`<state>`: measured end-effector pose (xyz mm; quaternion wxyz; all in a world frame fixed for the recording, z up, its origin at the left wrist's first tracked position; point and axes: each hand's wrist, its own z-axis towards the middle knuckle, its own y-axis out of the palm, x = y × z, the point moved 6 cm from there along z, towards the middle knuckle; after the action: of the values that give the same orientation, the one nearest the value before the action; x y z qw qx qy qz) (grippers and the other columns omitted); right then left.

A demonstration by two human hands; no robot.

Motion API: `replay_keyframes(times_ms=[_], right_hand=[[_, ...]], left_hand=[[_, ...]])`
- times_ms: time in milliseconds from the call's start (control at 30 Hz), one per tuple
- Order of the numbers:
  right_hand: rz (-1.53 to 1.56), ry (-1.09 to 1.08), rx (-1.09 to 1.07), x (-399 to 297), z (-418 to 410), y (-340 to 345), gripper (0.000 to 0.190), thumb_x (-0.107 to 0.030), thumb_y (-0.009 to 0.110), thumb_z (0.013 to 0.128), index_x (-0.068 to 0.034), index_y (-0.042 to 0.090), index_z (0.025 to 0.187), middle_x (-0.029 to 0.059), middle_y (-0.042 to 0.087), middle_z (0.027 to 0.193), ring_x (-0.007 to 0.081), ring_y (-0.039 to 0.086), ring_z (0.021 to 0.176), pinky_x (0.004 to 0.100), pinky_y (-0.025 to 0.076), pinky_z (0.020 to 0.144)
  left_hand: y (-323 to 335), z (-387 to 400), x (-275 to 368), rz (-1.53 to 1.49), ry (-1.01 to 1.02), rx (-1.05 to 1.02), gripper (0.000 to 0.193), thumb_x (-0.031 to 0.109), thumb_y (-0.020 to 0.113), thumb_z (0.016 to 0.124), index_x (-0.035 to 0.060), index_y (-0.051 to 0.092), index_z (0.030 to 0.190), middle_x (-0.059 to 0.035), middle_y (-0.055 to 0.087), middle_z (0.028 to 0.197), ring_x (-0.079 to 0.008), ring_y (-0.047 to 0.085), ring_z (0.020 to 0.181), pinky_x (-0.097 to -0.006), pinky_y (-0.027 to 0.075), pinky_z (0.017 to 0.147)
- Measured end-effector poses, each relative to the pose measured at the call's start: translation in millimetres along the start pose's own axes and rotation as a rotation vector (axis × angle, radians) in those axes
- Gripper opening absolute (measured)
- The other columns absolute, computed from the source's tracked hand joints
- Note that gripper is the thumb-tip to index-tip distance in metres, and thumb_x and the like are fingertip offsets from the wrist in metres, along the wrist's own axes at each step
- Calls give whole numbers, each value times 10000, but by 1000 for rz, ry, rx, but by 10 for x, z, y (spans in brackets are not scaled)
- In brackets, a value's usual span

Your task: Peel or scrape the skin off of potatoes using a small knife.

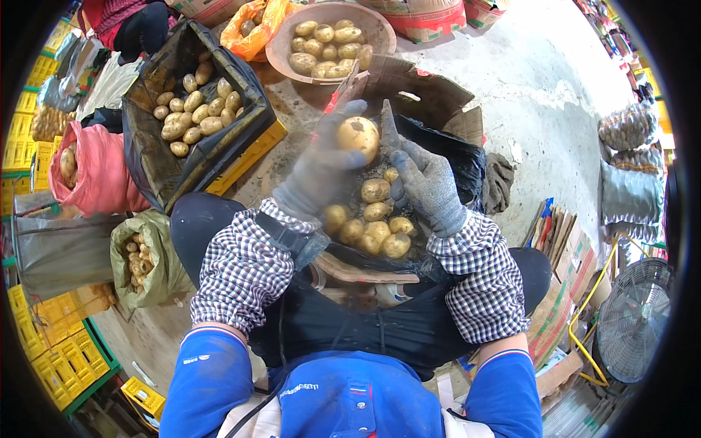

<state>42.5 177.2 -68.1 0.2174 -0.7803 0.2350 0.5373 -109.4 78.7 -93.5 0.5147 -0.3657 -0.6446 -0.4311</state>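
Note:
In my gloved left hand [328, 159], blurred by motion, is a large potato [358, 137] with dark spots. My right hand [424, 172], in a grey glove with blue fingertips, is closed around a tool with a pointed grey blade [389, 128], held upright just right of the potato; its kind is not clear. Below both hands, several potatoes [378, 235] lie in a cardboard box [378, 90] lined with black plastic [468, 159], with loose dirt among them.
Potatoes fill part of a lined yellow crate [252, 159] at the left and a round basin [276, 41] at the top. Pink [98, 164] and green sacks [164, 263] stand at the left. Folded cardboard [572, 263] and a fan [635, 320] are at the right. Another person [137, 33] sits at upper left.

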Motion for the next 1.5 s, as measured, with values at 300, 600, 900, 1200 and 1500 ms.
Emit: replay_keyframes(times_ms=[300,600,900,1200,1500], right_hand=[[-355,-444,-30,-145,-154,69,398,-196,600,1010,-18,601,1365,184,737,966,150,681,661,287,557,636],[441,116,-43,-72,-110,-96,468,-296,606,1030,18,551,1373,27,683,901,46,566,600,185,469,533],[283,-24,-64,-117,-143,-6,448,-290,570,1050,21,553,1373,30,689,961,41,560,602,192,470,538],[242,9,-61,-155,-181,-44,510,-362,534,1066,-19,523,1443,73,704,1034,50,579,618,207,491,541],[108,-30,-176,-185,-279,-63,510,-366,600,1034,-35,560,1420,100,721,1029,54,617,633,208,510,543]], left_hand=[[155,23,107,463,363,-12,836,20,694,814,47,311,1556,-142,397,1544,-246,379,1439,-383,307,1201],[301,-164,584,960,658,162,814,-17,656,746,3,361,1504,-201,419,1516,-272,421,1416,-385,336,1188],[304,-72,184,-391,-12,-95,832,17,706,876,87,270,1581,-156,443,1512,-304,495,1365,-444,424,1145],[336,-215,405,-824,-132,-186,814,-59,619,877,156,266,1578,-101,532,1338,-244,584,1203,-415,497,1059],[281,-165,243,-853,-183,-135,923,-65,653,843,182,203,1610,-98,556,1278,-231,586,1169,-388,532,981]])
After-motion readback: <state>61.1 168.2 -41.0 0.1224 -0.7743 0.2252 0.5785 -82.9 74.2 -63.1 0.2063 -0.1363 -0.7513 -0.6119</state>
